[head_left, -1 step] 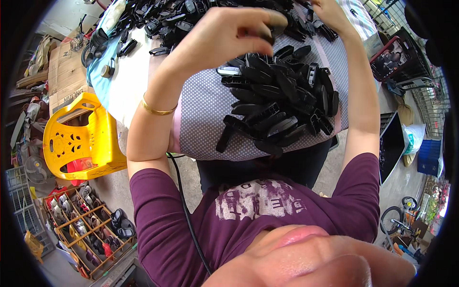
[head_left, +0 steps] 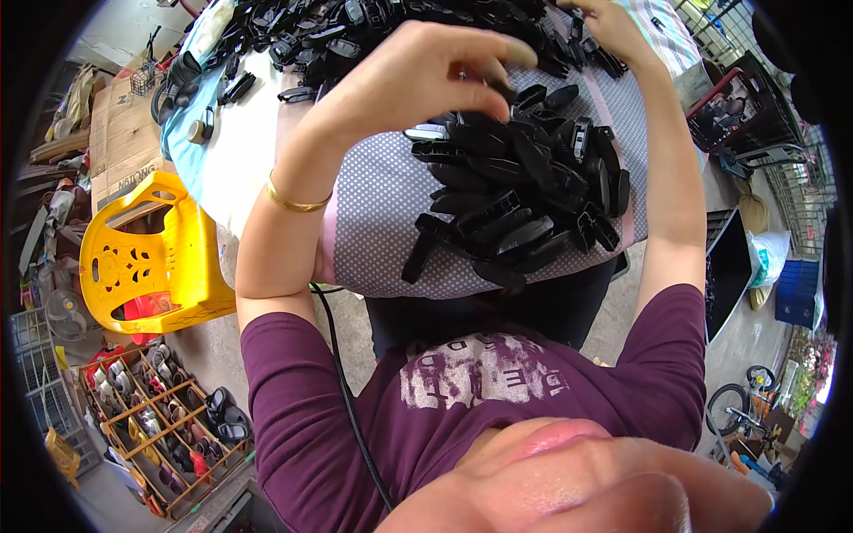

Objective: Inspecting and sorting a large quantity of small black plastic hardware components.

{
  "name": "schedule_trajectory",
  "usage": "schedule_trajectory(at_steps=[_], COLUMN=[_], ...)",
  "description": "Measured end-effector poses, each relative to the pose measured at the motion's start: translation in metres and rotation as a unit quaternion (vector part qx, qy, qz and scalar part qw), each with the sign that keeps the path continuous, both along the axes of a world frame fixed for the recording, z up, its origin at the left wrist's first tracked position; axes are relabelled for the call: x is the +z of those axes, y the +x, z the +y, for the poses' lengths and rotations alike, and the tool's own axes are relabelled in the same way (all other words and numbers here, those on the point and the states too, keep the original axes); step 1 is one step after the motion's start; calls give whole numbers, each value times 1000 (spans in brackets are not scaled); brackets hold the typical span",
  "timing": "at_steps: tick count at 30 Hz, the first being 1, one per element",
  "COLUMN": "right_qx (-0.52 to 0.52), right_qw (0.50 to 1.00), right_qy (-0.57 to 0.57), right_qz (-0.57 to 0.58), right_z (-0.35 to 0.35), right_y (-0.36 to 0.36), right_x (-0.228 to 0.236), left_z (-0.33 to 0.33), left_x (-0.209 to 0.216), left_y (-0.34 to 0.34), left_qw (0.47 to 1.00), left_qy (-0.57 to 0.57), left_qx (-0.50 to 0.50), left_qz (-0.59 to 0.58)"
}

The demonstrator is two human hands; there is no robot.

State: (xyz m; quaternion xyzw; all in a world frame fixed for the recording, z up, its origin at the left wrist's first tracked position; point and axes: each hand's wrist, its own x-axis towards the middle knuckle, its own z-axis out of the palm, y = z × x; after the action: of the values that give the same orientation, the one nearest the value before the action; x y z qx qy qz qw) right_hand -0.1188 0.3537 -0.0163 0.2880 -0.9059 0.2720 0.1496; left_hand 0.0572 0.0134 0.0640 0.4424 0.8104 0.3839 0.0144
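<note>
My left hand [head_left: 435,75] hangs over the far side of a near heap of black elongated plastic pieces [head_left: 524,178]. Its fingers curl loosely, with a gap between them and the thumb; a dark blur shows below the fingertips. My right hand [head_left: 611,28] reaches farther out, at the right end of a larger far pile of similar black pieces [head_left: 311,40]. Its fingers are spread beside a few pieces there, and the top of the hand is partly cut off by the picture's edge. Both heaps lie on a dotted grey cloth [head_left: 373,231].
A yellow plastic chair [head_left: 191,258] stands left of the table, with a wooden shoe rack [head_left: 169,417] below it. At the right are a dark crate [head_left: 742,107] and a black bin [head_left: 724,275]. A black cable [head_left: 342,382] runs down past my left arm.
My left hand's fingers have loosened slightly, and the dark thing at their tips has dropped lower. The fingers of my right hand have spread and come slightly nearer and leftward.
</note>
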Motion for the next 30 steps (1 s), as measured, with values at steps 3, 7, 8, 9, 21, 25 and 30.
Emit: schedule_trajectory(at_steps=[3,7,8,9,21,25,30], right_qx=[334,-48,-50,-51,103,172,174], right_qw=[914,982,982,983,944,931,919], right_qy=[-226,173,177,176,-262,-289,-324], right_qz=[-38,-58,-30,-30,-169,-141,-140], right_z=[0,-8,-7,-4,-117,-126,-137], right_y=[-15,-16,-19,-22,122,127,121], right_x=[-22,-19,-22,-24,72,46,28], left_z=[-14,-35,-36,-34,-32,-8,-19], left_x=[-17,-39,-45,-55,-67,-53,-59], left_y=[-16,-36,-35,-37,-52,-45,-47], left_qw=[999,972,933,927,966,913,803], left_qy=[22,-175,-268,-261,255,240,439], left_qx=[-9,77,134,144,0,215,17], left_qz=[-41,138,199,226,38,-252,-404])
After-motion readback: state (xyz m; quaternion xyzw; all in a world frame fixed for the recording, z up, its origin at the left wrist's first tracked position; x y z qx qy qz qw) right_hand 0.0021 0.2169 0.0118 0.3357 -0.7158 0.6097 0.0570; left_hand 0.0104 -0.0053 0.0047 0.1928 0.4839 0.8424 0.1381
